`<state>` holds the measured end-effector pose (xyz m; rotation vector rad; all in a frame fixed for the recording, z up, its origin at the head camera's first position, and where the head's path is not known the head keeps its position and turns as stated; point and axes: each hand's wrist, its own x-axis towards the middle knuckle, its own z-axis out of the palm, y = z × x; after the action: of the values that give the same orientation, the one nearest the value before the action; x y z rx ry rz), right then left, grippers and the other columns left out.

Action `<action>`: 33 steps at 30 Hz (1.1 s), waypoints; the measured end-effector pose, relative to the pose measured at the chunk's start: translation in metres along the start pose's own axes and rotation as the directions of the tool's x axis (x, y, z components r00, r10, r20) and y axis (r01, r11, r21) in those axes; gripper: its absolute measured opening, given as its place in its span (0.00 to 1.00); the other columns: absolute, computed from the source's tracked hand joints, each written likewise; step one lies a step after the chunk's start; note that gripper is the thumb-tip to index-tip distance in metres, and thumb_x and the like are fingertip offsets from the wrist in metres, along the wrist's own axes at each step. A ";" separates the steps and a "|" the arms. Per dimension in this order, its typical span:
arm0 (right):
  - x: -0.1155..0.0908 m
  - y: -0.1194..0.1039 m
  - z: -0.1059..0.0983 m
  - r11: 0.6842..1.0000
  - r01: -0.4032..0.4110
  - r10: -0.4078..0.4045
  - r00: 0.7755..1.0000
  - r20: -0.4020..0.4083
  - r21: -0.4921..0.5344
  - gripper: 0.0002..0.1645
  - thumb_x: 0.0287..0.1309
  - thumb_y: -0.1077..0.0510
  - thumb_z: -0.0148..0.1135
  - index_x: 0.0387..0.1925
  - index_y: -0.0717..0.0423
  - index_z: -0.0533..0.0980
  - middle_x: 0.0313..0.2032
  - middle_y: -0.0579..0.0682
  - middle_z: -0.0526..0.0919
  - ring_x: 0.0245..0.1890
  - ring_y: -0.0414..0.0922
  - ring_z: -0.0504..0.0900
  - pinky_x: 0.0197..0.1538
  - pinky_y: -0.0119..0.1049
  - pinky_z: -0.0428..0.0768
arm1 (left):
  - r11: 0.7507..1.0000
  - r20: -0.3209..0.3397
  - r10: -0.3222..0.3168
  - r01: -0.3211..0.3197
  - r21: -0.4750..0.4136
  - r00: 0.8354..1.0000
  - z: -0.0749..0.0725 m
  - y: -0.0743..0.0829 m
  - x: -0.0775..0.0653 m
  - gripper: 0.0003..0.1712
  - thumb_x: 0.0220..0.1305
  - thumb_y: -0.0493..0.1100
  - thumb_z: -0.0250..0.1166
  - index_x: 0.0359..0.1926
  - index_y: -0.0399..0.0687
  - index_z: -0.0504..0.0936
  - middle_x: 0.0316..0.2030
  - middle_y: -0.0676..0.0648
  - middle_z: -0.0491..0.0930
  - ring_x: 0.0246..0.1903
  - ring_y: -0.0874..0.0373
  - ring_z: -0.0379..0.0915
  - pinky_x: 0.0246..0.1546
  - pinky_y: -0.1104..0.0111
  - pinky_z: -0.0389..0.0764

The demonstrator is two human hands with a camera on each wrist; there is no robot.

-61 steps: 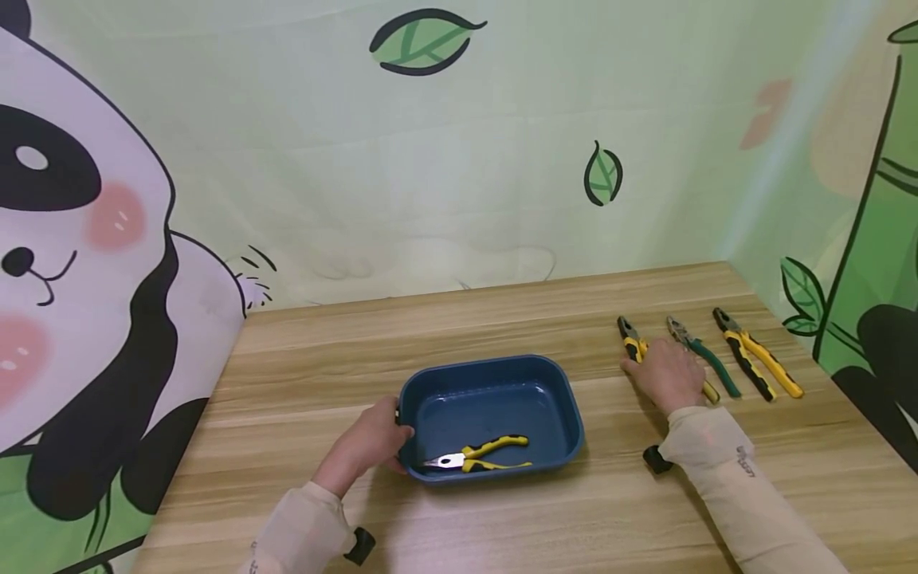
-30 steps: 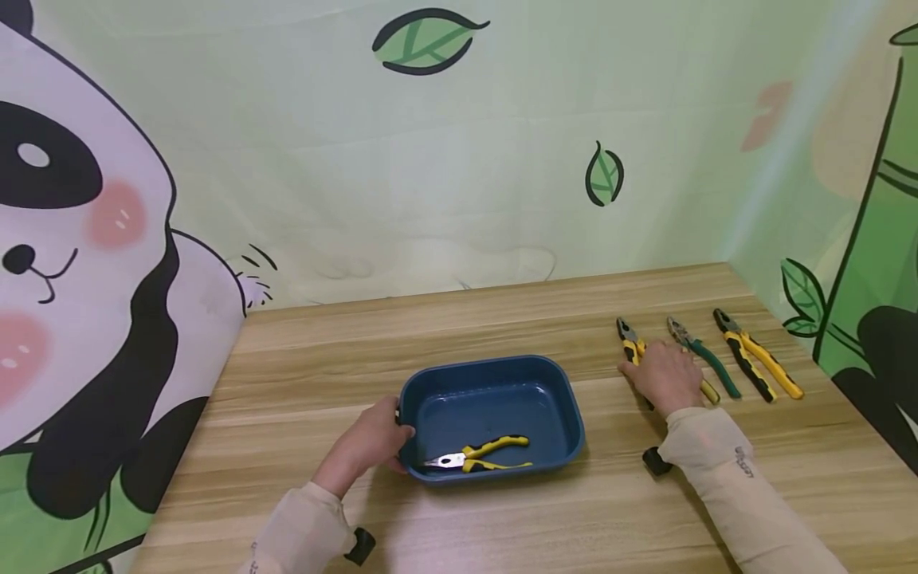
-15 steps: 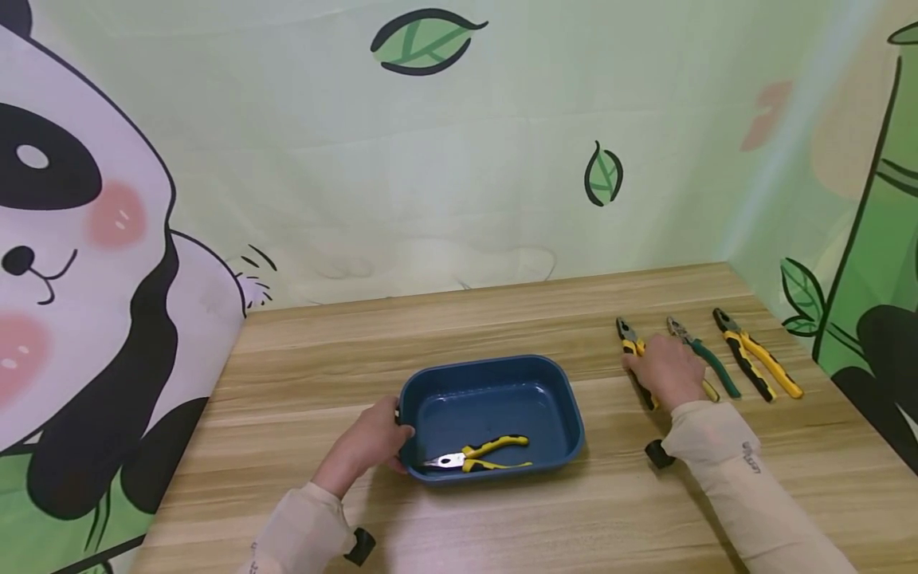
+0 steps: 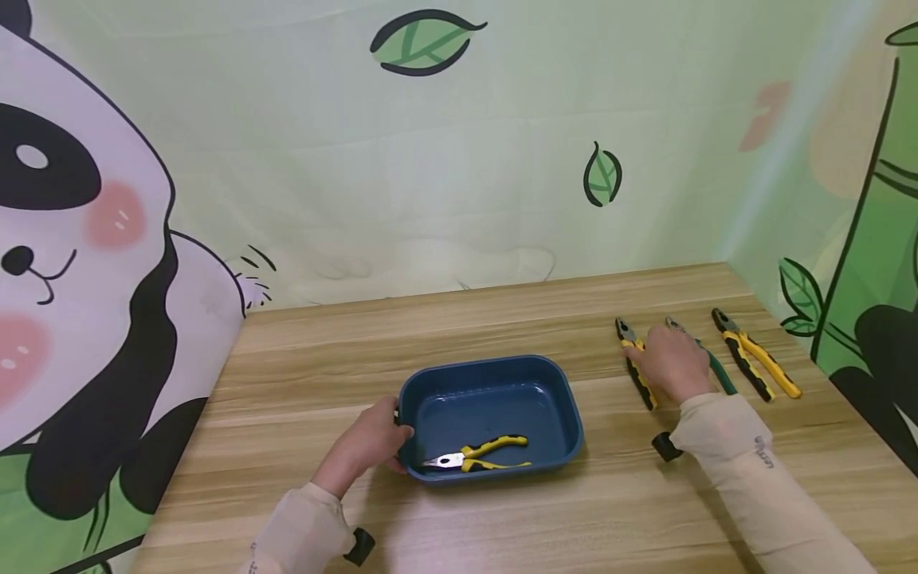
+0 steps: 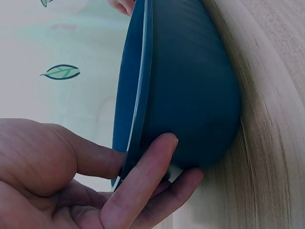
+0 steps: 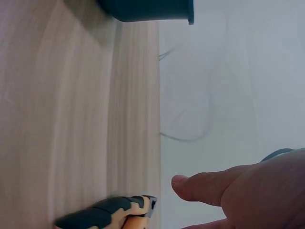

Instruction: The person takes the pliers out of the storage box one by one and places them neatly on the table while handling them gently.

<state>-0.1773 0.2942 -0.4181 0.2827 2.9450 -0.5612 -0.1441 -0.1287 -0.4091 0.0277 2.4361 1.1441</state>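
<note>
My left hand (image 4: 369, 437) grips the left end of a blue plastic basin (image 4: 495, 375), thumb over the rim (image 5: 147, 71) and fingers against the outer wall. Inside, long-nose pliers (image 4: 450, 460) with yellow-and-black handles lie along the near wall. On the right, my right hand (image 4: 674, 363) hovers between yellow-and-black combination pliers (image 4: 641, 387) and green-handled pliers (image 4: 720, 371), overlapping both from above. In the right wrist view its thumb (image 6: 200, 188) stretches out straight, apart from the yellow-and-black pliers (image 6: 114, 210); the other fingers are mostly hidden.
Another pair of yellow-and-black pliers (image 4: 739, 344) lies farthest right on the wooden table (image 4: 323, 343). Behind the table hangs a backdrop (image 4: 502, 159) printed with a panda and leaves. A small black device (image 4: 666, 446) sits at the right wrist.
My right hand has come off the leftmost pliers, leaving more of their handles showing, and has moved slightly right and up towards the green-handled pliers. My left hand and the basin have stayed put.
</note>
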 end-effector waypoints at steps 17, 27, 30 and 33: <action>0.002 -0.012 -0.031 0.996 0.069 -0.072 0.995 -0.065 -0.048 0.39 0.75 0.46 0.57 0.64 0.80 0.68 0.57 0.78 0.75 0.38 0.64 0.82 0.30 0.50 0.85 | 1.000 0.003 0.000 0.000 0.004 1.000 0.000 0.003 0.000 0.25 0.72 0.27 0.58 0.65 0.18 0.64 0.52 0.20 0.76 0.26 0.44 0.86 0.24 0.60 0.92; 0.000 -0.020 -0.046 0.994 0.105 -0.106 0.990 -0.088 -0.016 0.40 0.75 0.46 0.55 0.69 0.79 0.63 0.63 0.80 0.69 0.59 0.75 0.73 0.55 0.69 0.81 | 1.000 0.006 -0.006 0.006 0.001 1.000 0.001 0.002 0.001 0.26 0.71 0.26 0.58 0.66 0.18 0.63 0.52 0.21 0.76 0.27 0.44 0.86 0.24 0.61 0.92; -0.001 -0.023 -0.051 0.993 0.119 -0.120 0.990 -0.076 -0.021 0.41 0.76 0.46 0.54 0.70 0.79 0.62 0.65 0.80 0.67 0.63 0.76 0.68 0.64 0.71 0.74 | 1.000 0.002 -0.012 0.012 -0.004 1.000 0.001 0.002 0.000 0.25 0.71 0.26 0.58 0.65 0.18 0.64 0.51 0.22 0.77 0.27 0.44 0.86 0.24 0.61 0.92; -0.002 -0.026 -0.057 0.990 0.137 -0.139 0.988 -0.066 -0.042 0.41 0.77 0.46 0.53 0.71 0.79 0.60 0.65 0.80 0.66 0.64 0.76 0.67 0.65 0.71 0.72 | 1.000 0.002 -0.015 0.015 -0.004 1.000 0.001 0.002 0.001 0.25 0.71 0.26 0.58 0.65 0.18 0.64 0.51 0.21 0.77 0.28 0.44 0.86 0.24 0.61 0.92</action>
<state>-0.1862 0.2921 -0.3563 0.0964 3.0556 -0.5231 -0.1449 -0.1264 -0.4087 0.0091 2.4282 1.1419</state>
